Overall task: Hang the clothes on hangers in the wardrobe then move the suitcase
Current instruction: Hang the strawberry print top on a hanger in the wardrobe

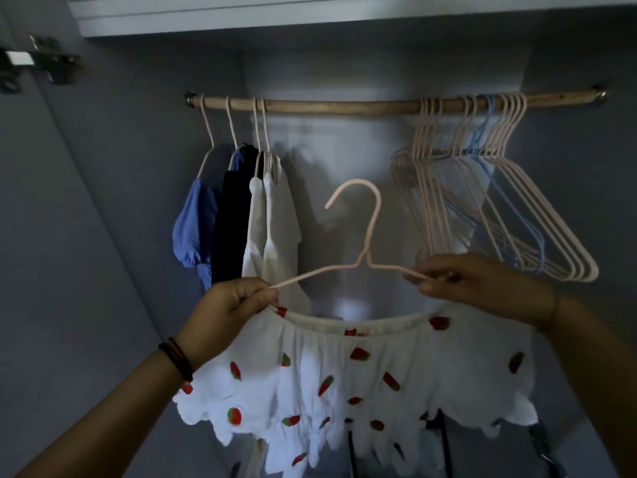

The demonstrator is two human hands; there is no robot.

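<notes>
**Wardrobe interior, garment being hung**

Grey wardrobe (120, 167); frilled white strawberry-print top (344, 374), lower centre; rough wooden rail (344, 106), upper centre; thin pink wire hanger (370, 229), centre. Grip: left hand (227, 312) pinches hanger's left end and neckline; right hand (475, 284) pinches right end.

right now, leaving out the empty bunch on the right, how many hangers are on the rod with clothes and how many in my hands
pink hangers carrying clothes on the wooden rod: 4
pink hanger pinched by left hand and right hand, above the strawberry-print top: 1
total: 5
</notes>
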